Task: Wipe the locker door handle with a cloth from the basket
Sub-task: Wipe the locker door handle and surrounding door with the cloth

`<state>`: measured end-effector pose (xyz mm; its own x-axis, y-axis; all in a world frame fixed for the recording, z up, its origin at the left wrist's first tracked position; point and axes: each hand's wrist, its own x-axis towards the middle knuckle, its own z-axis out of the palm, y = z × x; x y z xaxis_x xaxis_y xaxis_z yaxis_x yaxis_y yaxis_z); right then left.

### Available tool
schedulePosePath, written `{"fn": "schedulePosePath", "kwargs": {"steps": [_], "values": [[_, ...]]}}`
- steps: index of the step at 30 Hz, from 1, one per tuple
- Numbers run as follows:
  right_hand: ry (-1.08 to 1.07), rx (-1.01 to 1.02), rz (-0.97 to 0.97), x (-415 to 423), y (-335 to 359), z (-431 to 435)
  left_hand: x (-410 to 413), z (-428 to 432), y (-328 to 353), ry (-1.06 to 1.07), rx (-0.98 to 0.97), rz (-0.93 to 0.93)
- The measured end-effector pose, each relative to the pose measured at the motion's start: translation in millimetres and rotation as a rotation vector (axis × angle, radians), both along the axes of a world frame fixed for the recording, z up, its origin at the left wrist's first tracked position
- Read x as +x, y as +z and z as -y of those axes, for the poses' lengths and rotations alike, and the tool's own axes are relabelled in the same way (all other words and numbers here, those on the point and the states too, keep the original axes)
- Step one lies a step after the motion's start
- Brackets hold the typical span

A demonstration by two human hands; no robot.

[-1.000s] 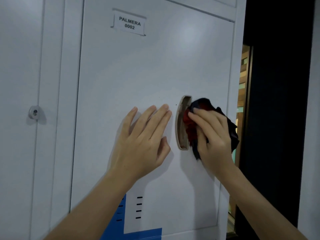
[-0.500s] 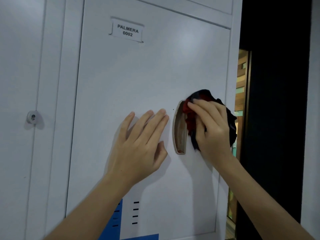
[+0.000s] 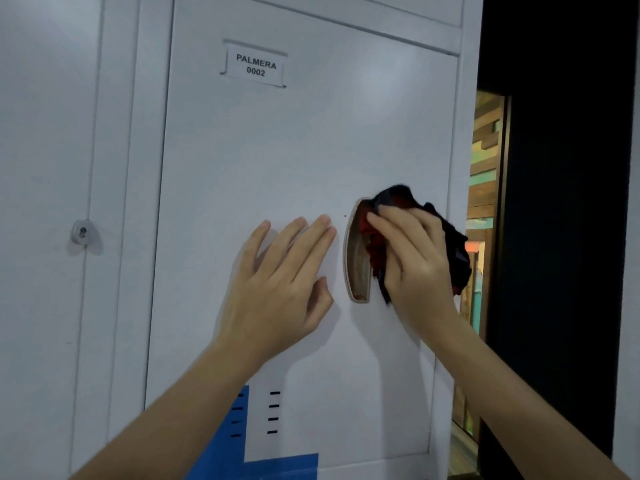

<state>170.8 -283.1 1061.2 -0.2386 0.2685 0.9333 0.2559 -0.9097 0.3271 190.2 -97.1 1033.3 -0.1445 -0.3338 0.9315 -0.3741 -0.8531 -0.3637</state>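
The pale grey locker door (image 3: 294, 150) fills the middle of the view and carries a label reading PALMERA 0002 (image 3: 255, 65). Its recessed beige handle (image 3: 356, 271) sits at the door's right side. My right hand (image 3: 415, 261) is shut on a bunched dark red and black cloth (image 3: 398, 199) and presses it into the handle's upper right part. My left hand (image 3: 280, 285) lies flat on the door just left of the handle, fingers apart and pointing up. The basket is out of view.
A neighbouring locker panel with a round keyhole lock (image 3: 82, 232) stands to the left. Blue tape and small vent slots (image 3: 273, 412) mark the door's lower part. Right of the locker is a dark wall (image 3: 561, 220) with a narrow gap showing coloured wood.
My right hand with the cloth has shifted slightly up along the handle. My left hand stays flat on the door. The view has drifted a little, so the door sits lower and further left.
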Motion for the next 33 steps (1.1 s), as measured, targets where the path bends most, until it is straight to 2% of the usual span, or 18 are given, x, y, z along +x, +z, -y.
{"fn": "schedulePosePath", "kwargs": {"steps": [5, 9, 12, 17, 22, 25, 28, 31, 33], "values": [[0.007, 0.072, -0.083, -9.2, -57.8, -7.8, -1.8, -1.7, -0.5, -0.042, 0.0, 0.003], [0.05, 0.119, -0.184, -21.7, -64.9, -12.5, -7.1, -2.6, -3.6, -0.179, -0.03, -0.002], [0.122, 0.157, -0.301, -32.1, -67.4, -14.3, -13.0, -2.4, -14.8, -0.282, -0.054, -0.078], [0.397, 0.239, -0.582, -46.9, -67.3, -13.8, -15.0, 0.7, -26.5, -0.4, -0.036, -0.276], [0.591, 0.204, -0.786, -55.9, -61.3, -6.6, -20.7, 10.4, -25.1, -0.307, -0.045, -0.308], [0.614, 0.175, -0.769, -56.6, -55.4, 1.9, -25.5, 16.0, -22.2, -0.284, -0.075, -0.298], [0.587, 0.18, -0.626, -53.5, -40.7, 14.0, -33.0, 12.9, -17.3, -0.27, -0.157, -0.278], [0.437, 0.15, -0.42, -41.4, -17.4, 24.6, -37.4, 8.8, 1.5, -0.274, -0.273, -0.277], [0.267, 0.108, -0.296, -28.3, -5.6, 25.0, -36.3, 13.5, 16.8, -0.292, -0.267, -0.262]]}}
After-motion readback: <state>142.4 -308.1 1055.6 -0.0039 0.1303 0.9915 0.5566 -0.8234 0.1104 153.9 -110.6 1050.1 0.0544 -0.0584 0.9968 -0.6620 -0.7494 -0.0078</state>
